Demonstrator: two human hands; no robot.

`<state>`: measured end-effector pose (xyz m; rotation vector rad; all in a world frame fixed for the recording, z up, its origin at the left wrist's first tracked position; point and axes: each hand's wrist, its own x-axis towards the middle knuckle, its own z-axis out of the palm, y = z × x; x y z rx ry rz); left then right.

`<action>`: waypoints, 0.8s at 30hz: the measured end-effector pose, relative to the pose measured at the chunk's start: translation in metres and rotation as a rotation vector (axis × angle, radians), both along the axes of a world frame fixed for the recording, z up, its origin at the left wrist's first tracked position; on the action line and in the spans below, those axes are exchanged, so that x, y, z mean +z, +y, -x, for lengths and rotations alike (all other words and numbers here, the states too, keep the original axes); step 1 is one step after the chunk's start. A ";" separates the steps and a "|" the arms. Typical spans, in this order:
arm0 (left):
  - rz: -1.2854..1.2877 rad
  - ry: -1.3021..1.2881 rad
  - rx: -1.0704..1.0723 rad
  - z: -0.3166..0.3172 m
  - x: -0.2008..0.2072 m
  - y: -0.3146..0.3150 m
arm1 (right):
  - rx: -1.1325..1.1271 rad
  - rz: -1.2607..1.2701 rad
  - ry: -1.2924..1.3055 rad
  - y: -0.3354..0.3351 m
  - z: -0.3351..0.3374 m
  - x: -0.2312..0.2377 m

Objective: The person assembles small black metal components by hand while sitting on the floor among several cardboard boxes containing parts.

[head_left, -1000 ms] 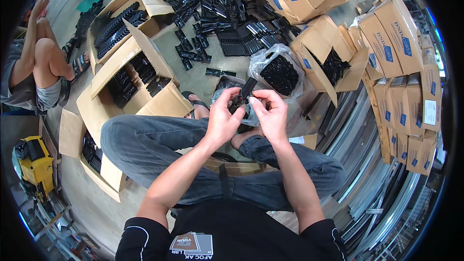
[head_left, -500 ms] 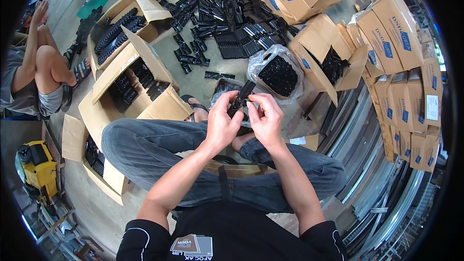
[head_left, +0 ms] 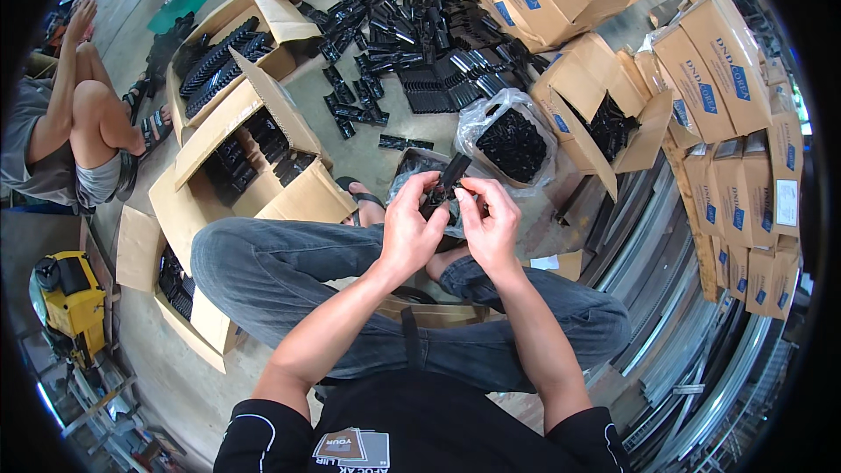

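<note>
Over my crossed legs, both hands meet around a small black plastic part (head_left: 455,170). One end of the part sticks up past my fingertips; its lower portion is largely covered by my fingers. My left hand (head_left: 410,226) grips it from the left, thumb and fingers bent about it. On the other side my right hand (head_left: 492,226) pinches at it with thumb and forefinger. Right behind the hands stands a small box lined with clear plastic (head_left: 412,160), partly hidden by them. A single black strip-like part (head_left: 406,142) lies on the floor just beyond that box.
Black parts (head_left: 429,44) lie heaped and in rows ahead. Open cartons (head_left: 308,201) with black parts stand left, another carton (head_left: 644,118) right, beside a plastic-lined container (head_left: 512,144). Stacked cartons (head_left: 711,79) and metal profiles (head_left: 674,315) line the right. Another person (head_left: 83,123) sits at left.
The whole view has shifted slightly, so everything appears a little lower and further right. Both hands keep hold of the black part, with only slight finger movement.
</note>
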<state>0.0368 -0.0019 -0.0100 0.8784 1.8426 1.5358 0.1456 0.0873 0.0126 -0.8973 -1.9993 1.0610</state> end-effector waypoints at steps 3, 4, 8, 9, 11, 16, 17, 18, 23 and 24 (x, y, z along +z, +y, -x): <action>0.005 -0.002 -0.003 -0.001 0.001 0.000 | -0.010 -0.008 -0.015 0.001 -0.001 -0.001; 0.007 -0.006 -0.006 -0.001 0.002 0.000 | -0.010 -0.013 -0.018 0.001 -0.001 -0.001; 0.023 0.023 -0.020 0.000 0.000 -0.001 | 0.013 -0.045 -0.036 0.001 0.000 -0.001; 0.022 0.015 -0.004 0.001 0.001 0.001 | 0.011 -0.039 -0.041 0.001 0.000 -0.001; 0.054 0.063 -0.004 0.003 0.006 0.000 | 0.040 0.006 -0.005 -0.001 -0.001 -0.003; 0.044 0.042 -0.004 0.003 0.012 0.001 | 0.034 -0.068 -0.006 0.002 -0.002 -0.001; 0.058 0.051 -0.006 0.003 0.014 0.001 | 0.035 -0.077 -0.014 0.002 -0.002 -0.001; 0.058 0.052 -0.005 0.003 0.014 0.001 | 0.037 -0.086 -0.023 0.002 -0.002 -0.001; 0.030 0.015 -0.011 0.000 0.015 0.001 | 0.039 -0.108 -0.042 0.005 -0.004 -0.007; 0.030 0.017 -0.008 0.001 0.013 0.001 | 0.043 -0.102 -0.041 0.005 -0.003 -0.007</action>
